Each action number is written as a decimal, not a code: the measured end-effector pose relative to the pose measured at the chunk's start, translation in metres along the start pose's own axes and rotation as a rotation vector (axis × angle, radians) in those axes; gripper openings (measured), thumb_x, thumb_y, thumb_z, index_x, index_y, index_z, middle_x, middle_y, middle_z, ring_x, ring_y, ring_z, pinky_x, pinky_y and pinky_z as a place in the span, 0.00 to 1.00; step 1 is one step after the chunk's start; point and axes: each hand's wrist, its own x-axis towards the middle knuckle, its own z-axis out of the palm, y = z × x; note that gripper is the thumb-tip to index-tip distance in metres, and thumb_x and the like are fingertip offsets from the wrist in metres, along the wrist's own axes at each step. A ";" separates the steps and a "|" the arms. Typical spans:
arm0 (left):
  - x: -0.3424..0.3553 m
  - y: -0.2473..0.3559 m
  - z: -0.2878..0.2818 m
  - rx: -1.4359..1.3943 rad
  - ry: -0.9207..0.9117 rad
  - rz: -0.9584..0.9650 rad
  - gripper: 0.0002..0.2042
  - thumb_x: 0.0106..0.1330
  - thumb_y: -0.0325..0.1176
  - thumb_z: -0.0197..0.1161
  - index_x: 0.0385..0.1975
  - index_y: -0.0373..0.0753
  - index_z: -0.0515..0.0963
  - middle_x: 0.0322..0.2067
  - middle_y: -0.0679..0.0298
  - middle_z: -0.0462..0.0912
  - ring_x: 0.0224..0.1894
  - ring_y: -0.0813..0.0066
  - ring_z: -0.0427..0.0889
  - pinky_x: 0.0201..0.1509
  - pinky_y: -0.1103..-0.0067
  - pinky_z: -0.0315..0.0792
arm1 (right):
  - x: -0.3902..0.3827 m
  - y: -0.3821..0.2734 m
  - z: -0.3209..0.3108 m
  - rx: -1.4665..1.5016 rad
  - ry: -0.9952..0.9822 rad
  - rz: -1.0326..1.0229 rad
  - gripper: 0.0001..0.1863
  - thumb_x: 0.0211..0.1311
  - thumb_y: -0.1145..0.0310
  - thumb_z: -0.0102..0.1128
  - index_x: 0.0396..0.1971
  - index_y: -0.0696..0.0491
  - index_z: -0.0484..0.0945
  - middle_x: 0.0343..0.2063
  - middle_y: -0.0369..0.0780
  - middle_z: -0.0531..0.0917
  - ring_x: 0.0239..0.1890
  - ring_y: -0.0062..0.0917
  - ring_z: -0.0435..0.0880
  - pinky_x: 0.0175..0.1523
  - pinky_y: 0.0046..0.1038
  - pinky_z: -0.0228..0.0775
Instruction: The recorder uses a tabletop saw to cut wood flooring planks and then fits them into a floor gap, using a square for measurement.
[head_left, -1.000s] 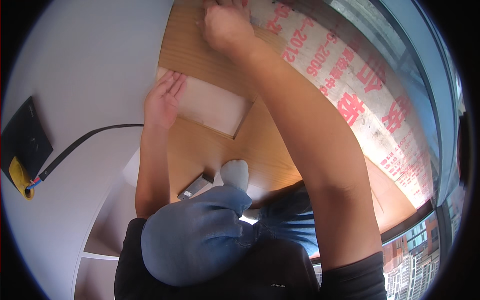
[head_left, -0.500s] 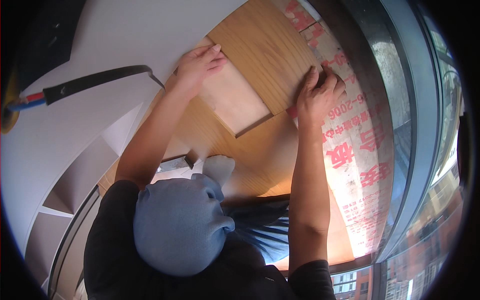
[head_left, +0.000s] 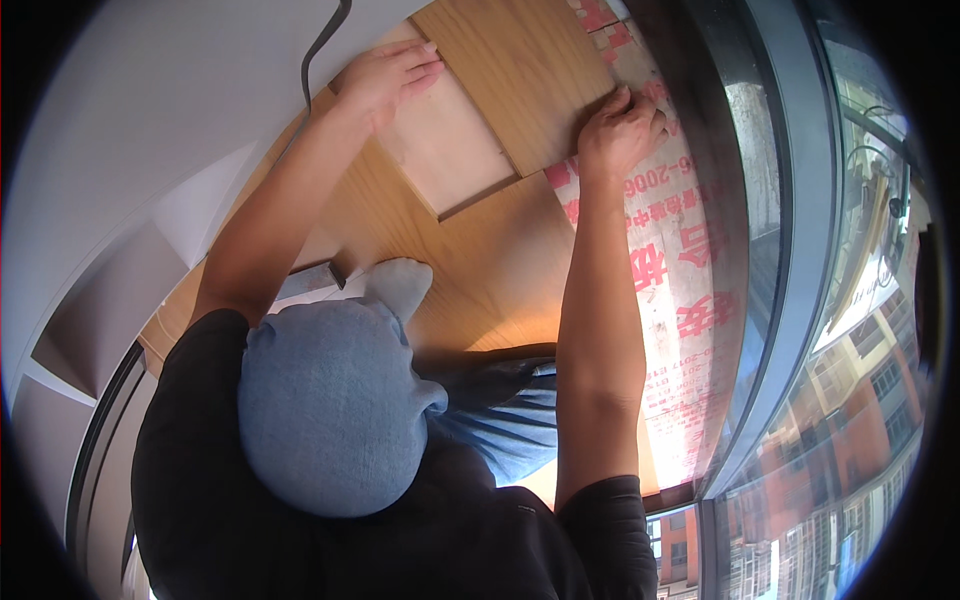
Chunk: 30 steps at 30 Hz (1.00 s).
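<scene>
A wood-grain floorboard (head_left: 515,85) lies between my two hands. My left hand (head_left: 390,82) has its fingertips on the board's left edge, over a strip of pale bare panel (head_left: 450,140). On the opposite edge, my right hand (head_left: 618,135) curls its fingers and thumb around the board's side, above plywood (head_left: 672,245) with red printing. What its fingertips touch underneath is hidden. More laid wood-grain flooring (head_left: 490,255) borders the pale strip on the near side.
A grey-white curved panel (head_left: 190,90) and shelving compartments (head_left: 110,290) stand at the left, with a dark cable (head_left: 312,55) hanging down. Window framing (head_left: 785,200) runs along the right. A light-coloured foot (head_left: 400,285) rests on the flooring, beside a dark-ended flat metal piece (head_left: 312,280).
The whole view has shifted, so the board and both hands appear higher and further left. The cable's thick end with red and blue wires has left the picture. Hands keep to the same edges.
</scene>
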 end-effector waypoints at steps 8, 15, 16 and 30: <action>-0.014 -0.002 0.004 0.103 -0.079 0.027 0.23 0.71 0.34 0.63 0.59 0.26 0.70 0.52 0.53 0.80 0.55 0.65 0.82 0.61 0.74 0.77 | -0.036 0.006 -0.048 0.263 -0.359 0.323 0.31 0.65 0.55 0.64 0.57 0.64 0.68 0.38 0.50 0.83 0.48 0.43 0.81 0.57 0.38 0.69; -0.028 -0.027 0.026 0.281 -0.124 0.016 0.20 0.68 0.37 0.67 0.49 0.25 0.75 0.42 0.55 0.83 0.45 0.68 0.86 0.51 0.76 0.80 | -0.039 -0.010 -0.047 0.342 -0.329 0.429 0.30 0.61 0.62 0.68 0.54 0.66 0.67 0.34 0.48 0.85 0.39 0.38 0.86 0.47 0.33 0.76; -0.026 -0.030 0.026 0.279 -0.119 0.021 0.20 0.68 0.37 0.67 0.49 0.25 0.75 0.42 0.55 0.83 0.45 0.68 0.86 0.51 0.76 0.80 | -0.040 -0.008 -0.046 0.346 -0.331 0.422 0.30 0.61 0.62 0.68 0.54 0.66 0.67 0.34 0.48 0.85 0.39 0.38 0.86 0.47 0.33 0.76; -0.010 -0.018 0.064 0.291 -0.244 0.077 0.20 0.69 0.35 0.65 0.50 0.24 0.74 0.43 0.53 0.83 0.43 0.68 0.87 0.46 0.77 0.82 | -0.016 0.029 -0.033 0.620 -0.144 0.571 0.25 0.60 0.68 0.70 0.51 0.66 0.73 0.41 0.48 0.85 0.39 0.29 0.84 0.43 0.28 0.76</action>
